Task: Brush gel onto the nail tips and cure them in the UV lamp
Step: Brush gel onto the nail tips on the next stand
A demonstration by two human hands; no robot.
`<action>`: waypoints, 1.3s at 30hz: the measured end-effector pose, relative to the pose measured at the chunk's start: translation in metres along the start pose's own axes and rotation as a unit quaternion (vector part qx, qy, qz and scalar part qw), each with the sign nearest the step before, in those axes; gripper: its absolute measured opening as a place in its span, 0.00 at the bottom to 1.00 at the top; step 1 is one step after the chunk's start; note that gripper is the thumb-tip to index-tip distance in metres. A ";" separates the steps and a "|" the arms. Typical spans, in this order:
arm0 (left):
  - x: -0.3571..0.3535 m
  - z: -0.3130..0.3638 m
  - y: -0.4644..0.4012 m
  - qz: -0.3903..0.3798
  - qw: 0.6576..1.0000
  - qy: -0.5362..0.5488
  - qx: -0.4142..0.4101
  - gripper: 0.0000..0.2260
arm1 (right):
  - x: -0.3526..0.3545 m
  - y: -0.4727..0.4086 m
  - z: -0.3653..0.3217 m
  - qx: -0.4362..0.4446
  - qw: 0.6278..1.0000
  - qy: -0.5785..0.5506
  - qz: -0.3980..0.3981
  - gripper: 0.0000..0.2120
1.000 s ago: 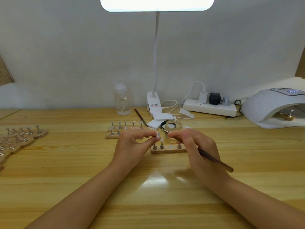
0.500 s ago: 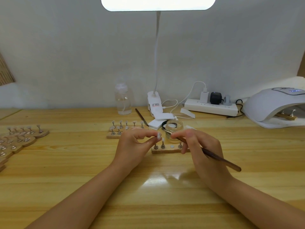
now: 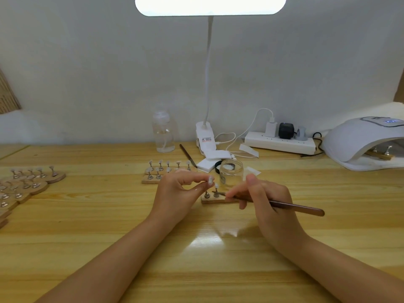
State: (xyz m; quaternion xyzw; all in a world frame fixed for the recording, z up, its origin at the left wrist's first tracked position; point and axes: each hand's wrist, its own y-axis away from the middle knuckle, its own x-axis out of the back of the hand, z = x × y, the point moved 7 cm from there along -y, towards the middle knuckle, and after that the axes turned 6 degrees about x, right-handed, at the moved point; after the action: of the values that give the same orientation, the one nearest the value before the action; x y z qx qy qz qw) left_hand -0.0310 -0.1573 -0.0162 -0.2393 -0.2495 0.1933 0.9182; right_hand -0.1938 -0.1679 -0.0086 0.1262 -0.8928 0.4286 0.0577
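A pale wood bench (image 3: pixel 87 226) runs along a plain white wall, under a lit clip lamp (image 3: pixel 209 5) whose red label is unreadable. Left hand (image 3: pixel 175 197) pinches a nail tip (image 3: pixel 210 179) above the small wooden stand (image 3: pixel 216 200); right hand (image 3: pixel 269 204) grips the brush (image 3: pixel 290 207). The UV lamp (image 3: pixel 360 138) sits far right.

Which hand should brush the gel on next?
Right hand: it already holds the brush, bristles toward the nail tip pinched by the left hand.
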 end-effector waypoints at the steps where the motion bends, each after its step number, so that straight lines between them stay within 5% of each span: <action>1: 0.000 0.000 0.000 -0.001 1.000 0.000 0.002 0.08 | 0.001 -0.001 -0.002 0.009 1.000 0.014 0.000 0.18; 33: 0.000 0.001 0.000 0.004 1.000 -0.008 -0.013 0.10 | 0.000 0.001 0.004 -0.011 1.000 -0.020 0.004 0.19; 39: 0.000 0.005 0.000 0.012 0.999 -0.029 -0.038 0.11 | -0.002 0.000 0.004 0.008 0.999 0.043 -0.013 0.17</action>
State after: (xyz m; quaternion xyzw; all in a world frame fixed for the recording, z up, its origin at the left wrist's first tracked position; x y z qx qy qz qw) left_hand -0.0340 -0.1557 -0.0125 -0.2711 -0.2801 0.2013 0.8986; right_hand -0.1916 -0.1710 -0.0112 0.1199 -0.8841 0.4403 0.1010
